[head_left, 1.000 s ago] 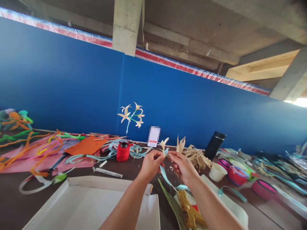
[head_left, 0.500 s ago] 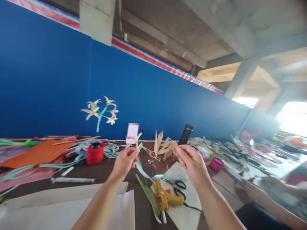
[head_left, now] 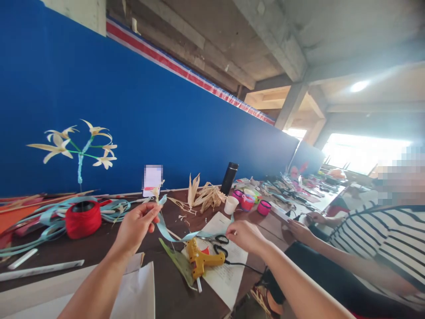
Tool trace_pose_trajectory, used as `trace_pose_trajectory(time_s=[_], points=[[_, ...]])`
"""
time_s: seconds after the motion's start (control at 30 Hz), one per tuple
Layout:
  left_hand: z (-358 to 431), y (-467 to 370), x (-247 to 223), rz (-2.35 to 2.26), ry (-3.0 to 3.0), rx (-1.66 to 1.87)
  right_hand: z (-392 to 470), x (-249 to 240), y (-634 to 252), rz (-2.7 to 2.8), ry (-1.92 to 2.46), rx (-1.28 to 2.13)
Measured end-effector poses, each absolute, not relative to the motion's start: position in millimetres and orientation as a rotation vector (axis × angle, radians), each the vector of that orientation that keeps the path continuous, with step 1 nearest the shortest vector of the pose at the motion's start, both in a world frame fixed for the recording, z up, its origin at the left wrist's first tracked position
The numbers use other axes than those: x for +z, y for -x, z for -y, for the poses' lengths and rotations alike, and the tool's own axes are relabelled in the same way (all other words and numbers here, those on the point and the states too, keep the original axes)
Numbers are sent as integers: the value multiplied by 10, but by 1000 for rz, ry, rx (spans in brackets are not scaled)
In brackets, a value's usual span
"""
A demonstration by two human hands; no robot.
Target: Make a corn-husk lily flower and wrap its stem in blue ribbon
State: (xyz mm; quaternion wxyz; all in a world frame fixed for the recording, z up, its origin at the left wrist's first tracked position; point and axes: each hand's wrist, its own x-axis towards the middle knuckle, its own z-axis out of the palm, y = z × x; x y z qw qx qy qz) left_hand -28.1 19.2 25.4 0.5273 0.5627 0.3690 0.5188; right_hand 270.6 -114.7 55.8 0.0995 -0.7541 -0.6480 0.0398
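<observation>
My left hand (head_left: 137, 226) is closed in a pinch on a small cream flower (head_left: 156, 192), apparently made of dried husk. A light blue ribbon (head_left: 161, 228) hangs from its fingertips and curves down to the right. The right hand (head_left: 247, 237) has its fingers pressed together over the far stretch of that ribbon; what they pinch is hidden. Below the ribbon lies a yellow glue gun (head_left: 199, 259) with a cord. Black-handled scissors (head_left: 221, 248) rest on a printed sheet (head_left: 229, 277), close to my right fingertips. A green husk leaf (head_left: 177, 261) lies left of the glue gun.
A flower stem with several blooms (head_left: 80, 164) stands behind a red thread spool (head_left: 83, 220). Dried husks (head_left: 209, 197), a white cup (head_left: 231, 205) and a black flask (head_left: 229, 178) are at the back. A person in a striped top (head_left: 375, 235) sits at right.
The view has swung right, bringing the seated person and white cup into sight. My right hand has lowered toward the ribbon and scissors. The left hand keeps its pinch on the flower.
</observation>
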Motion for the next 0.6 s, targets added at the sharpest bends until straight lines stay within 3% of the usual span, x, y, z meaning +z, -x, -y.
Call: trace_pose_trajectory(time_s=[0.23,0.6], points=[[-208,293,228,-876,-1350,1247,965,262,-2562,2168,2353,90],[-178,277,280,-870,-1363,1247,949,539,-2824,2339,2277,251]])
